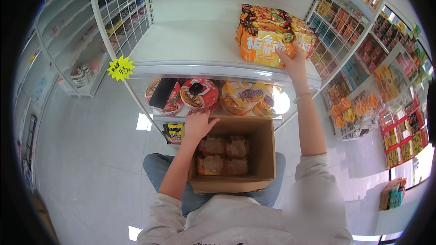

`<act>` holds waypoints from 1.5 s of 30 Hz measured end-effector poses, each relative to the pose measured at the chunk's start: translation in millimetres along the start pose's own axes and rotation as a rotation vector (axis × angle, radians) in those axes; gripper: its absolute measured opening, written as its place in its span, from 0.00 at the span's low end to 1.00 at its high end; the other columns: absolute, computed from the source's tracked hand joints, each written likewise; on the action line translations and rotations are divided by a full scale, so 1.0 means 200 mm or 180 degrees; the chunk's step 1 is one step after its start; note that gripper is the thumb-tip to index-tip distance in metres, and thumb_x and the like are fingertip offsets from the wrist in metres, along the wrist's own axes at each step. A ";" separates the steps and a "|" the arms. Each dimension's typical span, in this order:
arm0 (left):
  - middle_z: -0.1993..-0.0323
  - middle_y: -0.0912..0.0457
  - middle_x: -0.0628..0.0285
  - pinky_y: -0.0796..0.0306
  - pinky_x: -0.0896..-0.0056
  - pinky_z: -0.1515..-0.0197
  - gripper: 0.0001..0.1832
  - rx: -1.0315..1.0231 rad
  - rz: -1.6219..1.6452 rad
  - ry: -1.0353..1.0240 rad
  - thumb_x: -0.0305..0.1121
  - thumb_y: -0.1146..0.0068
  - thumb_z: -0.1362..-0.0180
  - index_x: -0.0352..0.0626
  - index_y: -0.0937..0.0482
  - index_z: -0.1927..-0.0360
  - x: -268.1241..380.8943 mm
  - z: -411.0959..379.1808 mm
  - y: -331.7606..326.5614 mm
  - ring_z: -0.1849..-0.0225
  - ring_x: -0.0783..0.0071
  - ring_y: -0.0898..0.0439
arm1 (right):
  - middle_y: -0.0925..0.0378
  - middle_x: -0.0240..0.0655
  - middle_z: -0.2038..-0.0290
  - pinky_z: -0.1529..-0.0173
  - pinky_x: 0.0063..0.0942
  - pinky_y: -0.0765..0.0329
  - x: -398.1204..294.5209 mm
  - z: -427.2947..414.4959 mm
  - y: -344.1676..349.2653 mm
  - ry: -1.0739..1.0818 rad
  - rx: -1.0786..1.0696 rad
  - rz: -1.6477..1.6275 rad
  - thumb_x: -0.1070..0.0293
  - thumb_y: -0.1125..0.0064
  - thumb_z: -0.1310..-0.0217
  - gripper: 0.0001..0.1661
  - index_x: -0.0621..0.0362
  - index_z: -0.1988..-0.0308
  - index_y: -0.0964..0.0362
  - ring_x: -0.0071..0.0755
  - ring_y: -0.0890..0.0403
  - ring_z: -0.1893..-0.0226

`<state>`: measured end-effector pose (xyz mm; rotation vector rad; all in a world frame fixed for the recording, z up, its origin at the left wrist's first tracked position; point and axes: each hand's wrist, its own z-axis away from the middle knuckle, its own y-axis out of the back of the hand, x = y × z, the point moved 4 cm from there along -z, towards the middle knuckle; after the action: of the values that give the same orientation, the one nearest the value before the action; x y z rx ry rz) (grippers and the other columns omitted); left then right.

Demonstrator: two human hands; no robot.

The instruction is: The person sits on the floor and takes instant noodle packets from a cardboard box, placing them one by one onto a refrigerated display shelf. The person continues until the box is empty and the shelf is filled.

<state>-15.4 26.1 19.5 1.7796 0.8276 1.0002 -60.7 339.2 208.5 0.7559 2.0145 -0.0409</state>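
Observation:
My left hand [198, 125] holds the far left corner of an open cardboard box [262, 143], its thumb apart along the rim. The box rests on my lap. Several orange noodle packs [223, 156] lie at its bottom. At the right end of the white shelf [180, 41], my right hand [295, 62] grips the right edge of an orange bag of instant noodles [260, 46]. My thumb lies on the bag's front, and the fingertips are partly hidden. More bags of the same kind [303, 34] stand behind and to the right.
Noodle bowls [201, 95] fill the shelf below, with a black phone [163, 92] and a small black case [196, 88] on top. A yellow star-shaped price tag [121, 68] hangs at the shelf's left front. Wire side panels [124, 10] bound the shelf. Stocked racks [361, 105] stand right.

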 end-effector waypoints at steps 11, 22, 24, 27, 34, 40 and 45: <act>0.69 0.18 0.54 0.23 0.52 0.61 0.24 0.0548 0.0004 -0.0309 0.55 0.34 0.46 0.41 0.21 0.67 -0.02 0.00 -0.03 0.65 0.52 0.17 | 0.33 0.49 0.37 0.33 0.64 0.41 -0.30 0.09 -0.29 0.2378 0.0647 0.2396 0.54 0.38 0.40 0.31 0.44 0.37 0.29 0.58 0.37 0.32; 0.69 0.18 0.53 0.23 0.52 0.61 0.24 0.0468 0.0034 -0.0267 0.55 0.34 0.46 0.42 0.20 0.64 -0.01 -0.02 -0.02 0.65 0.51 0.17 | 0.38 0.53 0.32 0.37 0.80 0.47 -0.16 -0.10 -0.41 0.1467 -0.0049 0.2979 0.26 0.47 0.43 0.47 0.40 0.33 0.34 0.62 0.41 0.30; 0.66 0.16 0.56 0.24 0.53 0.56 0.22 0.0156 0.0037 -0.0077 0.53 0.35 0.45 0.43 0.19 0.60 0.00 -0.02 0.00 0.59 0.54 0.17 | 0.40 0.54 0.31 0.37 0.80 0.47 -0.15 -0.08 -0.41 0.1522 -0.0049 0.2973 0.25 0.48 0.43 0.48 0.40 0.32 0.35 0.62 0.42 0.30; 0.65 0.16 0.57 0.25 0.53 0.54 0.22 -0.0018 0.0029 -0.0004 0.52 0.35 0.45 0.44 0.18 0.59 0.01 -0.03 0.00 0.57 0.56 0.17 | 0.42 0.55 0.30 0.36 0.79 0.47 -0.14 -0.06 -0.38 0.1622 -0.0013 0.2965 0.25 0.48 0.42 0.48 0.40 0.31 0.36 0.62 0.43 0.29; 0.70 0.18 0.54 0.23 0.52 0.63 0.24 0.0567 -0.0040 -0.0261 0.56 0.34 0.46 0.42 0.21 0.67 -0.03 -0.02 -0.04 0.66 0.51 0.16 | 0.36 0.53 0.34 0.36 0.59 0.37 -0.31 0.19 -0.33 0.2123 0.0496 0.1904 0.51 0.36 0.40 0.34 0.53 0.39 0.31 0.60 0.36 0.35; 0.69 0.16 0.54 0.23 0.52 0.60 0.23 0.0247 0.0010 -0.0134 0.55 0.35 0.45 0.43 0.19 0.62 -0.02 -0.04 -0.04 0.65 0.51 0.16 | 0.18 0.44 0.64 0.54 0.39 0.22 -0.23 0.68 -0.40 0.0817 -0.1189 0.0488 0.68 0.37 0.41 0.10 0.61 0.61 0.23 0.46 0.16 0.62; 0.71 0.16 0.52 0.23 0.51 0.63 0.25 0.0224 -0.0130 -0.0070 0.58 0.38 0.44 0.44 0.17 0.64 0.00 -0.04 -0.05 0.66 0.50 0.16 | 0.16 0.47 0.64 0.55 0.37 0.21 0.38 1.05 -0.65 -0.0305 -0.3563 0.0860 0.61 0.38 0.41 0.18 0.65 0.57 0.22 0.45 0.15 0.63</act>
<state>-23.2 33.5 12.6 1.8226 0.8917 0.9337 5.5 203.4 -1.9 0.2601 1.4786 1.0858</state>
